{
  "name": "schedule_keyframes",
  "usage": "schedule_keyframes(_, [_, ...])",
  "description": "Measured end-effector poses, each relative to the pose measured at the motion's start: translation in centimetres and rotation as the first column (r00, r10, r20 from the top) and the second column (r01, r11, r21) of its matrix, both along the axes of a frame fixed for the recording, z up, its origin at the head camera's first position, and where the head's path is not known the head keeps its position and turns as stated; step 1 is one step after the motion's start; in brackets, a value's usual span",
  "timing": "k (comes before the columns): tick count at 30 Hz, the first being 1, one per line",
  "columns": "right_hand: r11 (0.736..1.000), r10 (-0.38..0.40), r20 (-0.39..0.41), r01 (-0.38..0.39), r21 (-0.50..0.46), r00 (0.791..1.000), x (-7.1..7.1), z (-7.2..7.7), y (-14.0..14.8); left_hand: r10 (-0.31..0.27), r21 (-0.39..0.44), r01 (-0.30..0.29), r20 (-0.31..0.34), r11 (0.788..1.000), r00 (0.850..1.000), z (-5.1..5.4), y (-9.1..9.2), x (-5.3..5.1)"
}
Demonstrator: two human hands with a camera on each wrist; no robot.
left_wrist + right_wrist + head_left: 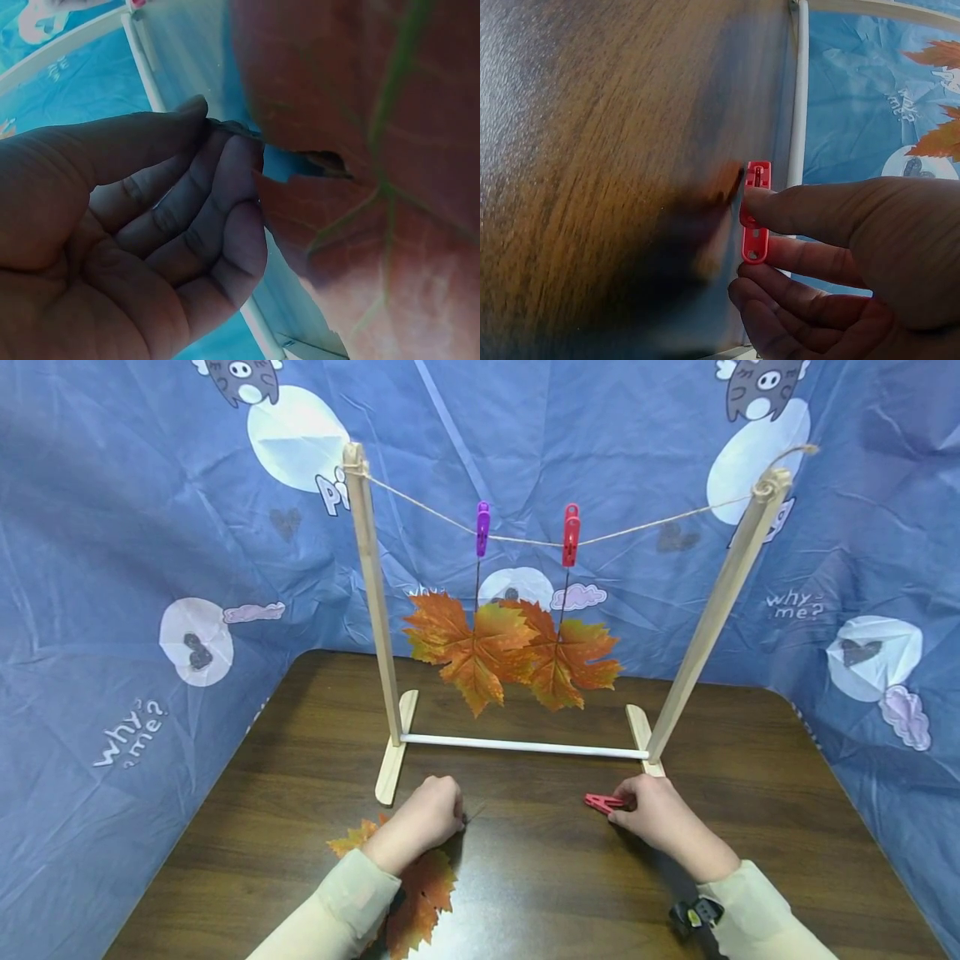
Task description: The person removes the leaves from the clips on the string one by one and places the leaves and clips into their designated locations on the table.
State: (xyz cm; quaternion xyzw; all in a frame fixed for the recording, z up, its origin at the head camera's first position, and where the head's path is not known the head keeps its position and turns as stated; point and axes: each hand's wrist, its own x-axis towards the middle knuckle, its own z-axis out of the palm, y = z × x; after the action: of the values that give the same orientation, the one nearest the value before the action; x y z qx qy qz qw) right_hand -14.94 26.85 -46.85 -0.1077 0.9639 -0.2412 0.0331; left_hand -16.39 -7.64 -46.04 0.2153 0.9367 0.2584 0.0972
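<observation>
My left hand (426,817) is low over the table, thumb and fingertips pinching the thin stem (474,814) of an orange artificial maple leaf (426,893). That leaf lies under my left forearm, which hides part of it; the left wrist view shows its veined surface (420,225) close up. On the right, my right hand (660,810) holds a red clothespin (755,244) between thumb and fingers, just above the table. From a sagging string (645,529) hang two more orange leaves (472,647), one by a purple clothespin (483,529), the other by a red clothespin (571,535).
A wooden frame with a left post (375,585) and a right post (712,618) carries the string. A white rod (517,746) joins its feet near the tabletop. Blue patterned cloth (600,435) hangs behind the brown table (540,877).
</observation>
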Motion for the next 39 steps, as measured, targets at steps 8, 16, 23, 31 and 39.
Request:
schedule_keyframes(8, [1.0,-0.009,0.018,0.009,0.01,1.0,-0.1,-0.3,0.1,0.012,0.002,-0.012,-0.013,1.0,1.0,0.0,0.1,0.2])
schedule_keyframes(16, [1.0,-0.012,0.037,0.011,0.023,0.999,0.0,-0.1,0.1,0.013,-0.006,-0.013,-0.016,1.0,1.0,0.0,0.1,0.3])
schedule_keyframes(23, [1.0,-0.009,0.043,0.008,0.013,0.999,0.0,-0.1,0.2,0.016,-0.002,-0.016,-0.016,1.0,1.0,-0.1,0.0,0.2])
schedule_keyframes(31, [1.0,-0.002,0.013,0.002,-0.007,1.0,0.1,0.4,0.6,0.021,0.016,-0.02,-0.057,1.0,0.998,-0.2,-0.2,0.0])
schedule_keyframes(39, [0.998,-0.02,0.029,0.021,-0.059,0.999,0.0,1.4,0.5,0.061,0.12,-0.047,-0.113,0.992,0.992,0.4,-0.3,-0.5])
